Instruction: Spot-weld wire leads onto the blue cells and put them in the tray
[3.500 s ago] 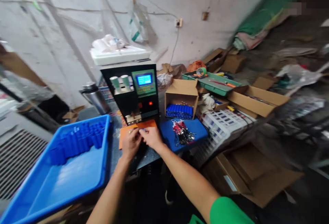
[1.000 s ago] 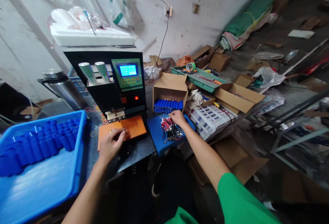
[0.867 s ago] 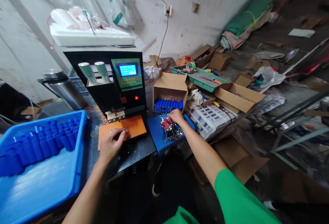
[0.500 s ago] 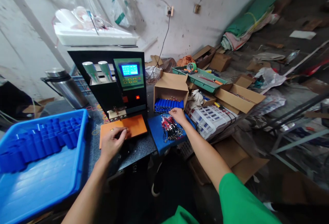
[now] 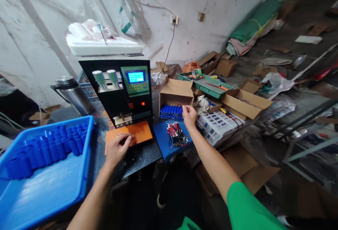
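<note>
My left hand (image 5: 118,149) is closed over the front edge of the orange plate (image 5: 142,132), thumb and fingers pressed together; whatever they hold is too small to make out. Behind it stands a black machine (image 5: 109,105) with a lit blue screen and copper-coloured pins. My right hand (image 5: 189,118) pinches in the air beside the cardboard box (image 5: 176,88) of blue cylindrical cells (image 5: 171,110); I cannot make out what is in the pinch. Just below that hand a heap of red and black wire leads (image 5: 175,135) lies on a blue board (image 5: 161,139).
A blue tray (image 5: 87,152) of paired blue cells stands on the left, with a steel flask (image 5: 72,94) behind it. To the right are a green tray of tools (image 5: 208,85), a white plastic basket (image 5: 218,126) and open cardboard boxes (image 5: 243,101).
My right hand has moved from above the wire leads slightly to the right, beside the box of cells. My left hand stays at the orange plate. The camera view has shifted a little.
</note>
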### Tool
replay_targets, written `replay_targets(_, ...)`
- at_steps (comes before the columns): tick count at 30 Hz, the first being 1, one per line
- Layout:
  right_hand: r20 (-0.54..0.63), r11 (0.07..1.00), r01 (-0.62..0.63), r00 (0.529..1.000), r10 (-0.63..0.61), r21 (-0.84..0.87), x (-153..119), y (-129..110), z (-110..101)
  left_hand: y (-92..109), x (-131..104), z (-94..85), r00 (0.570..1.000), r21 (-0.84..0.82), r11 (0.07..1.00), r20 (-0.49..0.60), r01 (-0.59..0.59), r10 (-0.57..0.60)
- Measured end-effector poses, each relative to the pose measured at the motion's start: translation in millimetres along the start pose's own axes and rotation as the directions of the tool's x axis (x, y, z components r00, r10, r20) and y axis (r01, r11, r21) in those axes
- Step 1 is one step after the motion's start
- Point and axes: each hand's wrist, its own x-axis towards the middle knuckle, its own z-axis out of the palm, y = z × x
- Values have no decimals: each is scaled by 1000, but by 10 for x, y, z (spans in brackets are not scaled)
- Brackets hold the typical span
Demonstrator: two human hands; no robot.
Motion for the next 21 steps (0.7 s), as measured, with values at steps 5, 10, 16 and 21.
replay_targets(5,-31,973,-36,999,45,228,-55,-260,32,21,9,-30,999,-48,998,5,52,-52)
replay_targets(10,76,949,-69,996,48,307,-311,-475,174,271,-86,46,992,-155,982,-58,106,-116)
replay_targets(16,259,899,-244,954,153,364,-863,-611,567,796,-258,342,996,-244,968,-51,63,-78)
replay_targets(21,341,865,-329,919,199,380,-1183,-657,818,854,-278,436,981,-324,936,-80,140,-174)
